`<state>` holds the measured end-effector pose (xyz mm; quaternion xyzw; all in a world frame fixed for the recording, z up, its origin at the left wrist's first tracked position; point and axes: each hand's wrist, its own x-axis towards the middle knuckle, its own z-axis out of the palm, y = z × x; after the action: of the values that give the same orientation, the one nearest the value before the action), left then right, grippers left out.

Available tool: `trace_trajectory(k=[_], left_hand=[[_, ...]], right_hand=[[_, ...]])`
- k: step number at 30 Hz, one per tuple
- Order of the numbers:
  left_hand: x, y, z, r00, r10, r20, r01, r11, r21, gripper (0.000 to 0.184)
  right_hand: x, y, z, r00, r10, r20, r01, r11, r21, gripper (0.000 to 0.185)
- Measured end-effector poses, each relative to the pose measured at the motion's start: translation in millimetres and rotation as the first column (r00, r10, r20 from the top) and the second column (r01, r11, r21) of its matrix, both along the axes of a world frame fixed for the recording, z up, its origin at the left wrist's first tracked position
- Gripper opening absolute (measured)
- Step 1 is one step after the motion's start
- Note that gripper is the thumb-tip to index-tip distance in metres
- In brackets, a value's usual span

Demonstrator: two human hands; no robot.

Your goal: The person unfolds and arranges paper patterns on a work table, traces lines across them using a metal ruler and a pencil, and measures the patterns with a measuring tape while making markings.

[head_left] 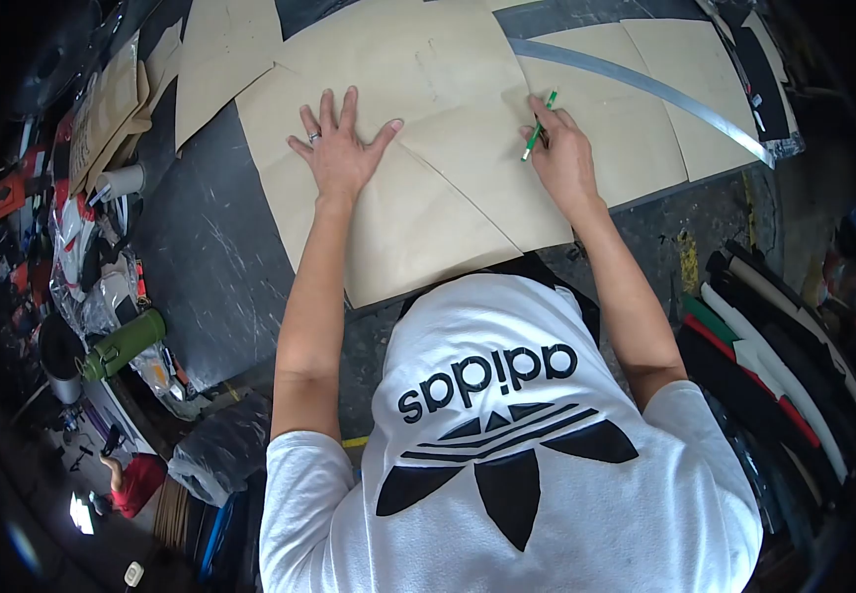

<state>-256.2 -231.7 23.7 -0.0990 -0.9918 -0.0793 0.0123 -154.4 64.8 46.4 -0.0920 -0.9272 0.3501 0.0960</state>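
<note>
Bracing paper [428,138] under our wide-spread left hand [342,160], right hand [564,156] pinching a pencil [530,144]; faint marks [433,71] beyond them, what's left unclear.

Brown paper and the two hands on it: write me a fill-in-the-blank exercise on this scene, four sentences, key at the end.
The left hand lies palm ____ on the brown paper.
One finger of the left hand wears a ____.
The right hand holds a slim pen or pencil whose main colour is ____.
The word in black letters on the white shirt reads ____.

Missing words: down; ring; green; adidas.
</note>
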Motion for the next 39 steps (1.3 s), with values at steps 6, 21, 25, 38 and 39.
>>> trace_trajectory(k=[6,21,25,38,39], left_hand=[[-5,-10,8,0.971,0.238,0.020,-0.238,0.969,0.062,0.109],[30,-53,19,0.975,0.147,-0.169,-0.131,0.986,0.101,0.100],[116,24,41,0.867,-0.481,0.133,0.465,0.875,0.131,0.092],[193,42,21,0.833,-0.545,0.097,0.520,0.830,0.203,0.060],[191,42,20,0.837,-0.542,0.083,0.518,0.831,0.202,0.060]], right_hand=[[11,-3,5,1.000,-0.014,0.017,0.015,0.999,-0.041,0.045],[1,5,-5,0.994,0.090,-0.059,-0.091,0.996,-0.024,0.046],[0,10,-8,0.991,0.107,-0.078,-0.107,0.994,-0.002,0.046],[-6,17,-11,0.988,0.153,-0.002,-0.153,0.987,-0.041,0.047],[-12,18,-15,0.987,0.158,-0.013,-0.158,0.987,-0.032,0.047]])
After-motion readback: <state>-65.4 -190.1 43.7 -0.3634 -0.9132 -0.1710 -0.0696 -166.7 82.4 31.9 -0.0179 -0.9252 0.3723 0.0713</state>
